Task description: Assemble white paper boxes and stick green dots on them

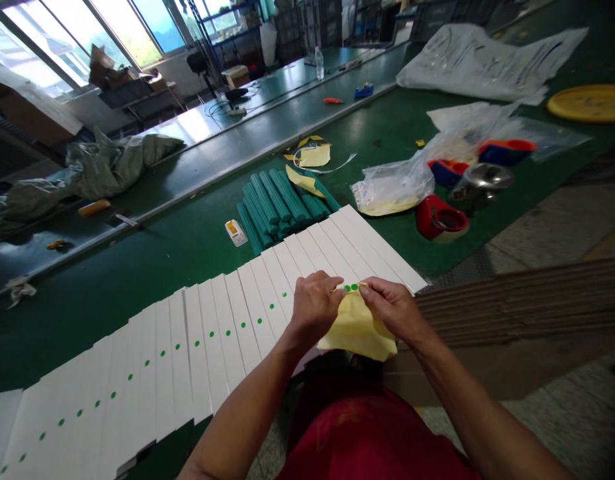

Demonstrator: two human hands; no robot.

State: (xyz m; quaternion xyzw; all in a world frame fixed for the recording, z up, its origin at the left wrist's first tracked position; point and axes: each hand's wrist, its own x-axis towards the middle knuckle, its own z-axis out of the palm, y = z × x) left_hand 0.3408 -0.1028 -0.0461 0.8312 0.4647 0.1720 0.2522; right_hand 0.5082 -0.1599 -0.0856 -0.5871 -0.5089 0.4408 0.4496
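Between my two hands hangs a yellow sticker sheet [360, 327] with two green dots [354, 287] showing at its top edge. My right hand [394, 310] pinches the sheet's right corner between thumb and fingers. At the left dot, the thumb and forefinger of my left hand [314, 303] are closed on the sheet's upper edge; whether a dot is lifted there I cannot tell. Beneath both hands lies a long row of overlapping white flat boxes [207, 333]. Most boxes left of my hands bear one round green sticker [228, 333]; the right-hand ones show plain white.
Green ribbed rods [277, 203] are stacked behind the row, beside a small white-and-yellow packet [236, 233]. Rightward on the green table [387, 133] are plastic bags [397, 183], a red tape roll holder [440, 219] and a yellow disc [590, 103]. Folded cardboard [527, 313] stands at the right.
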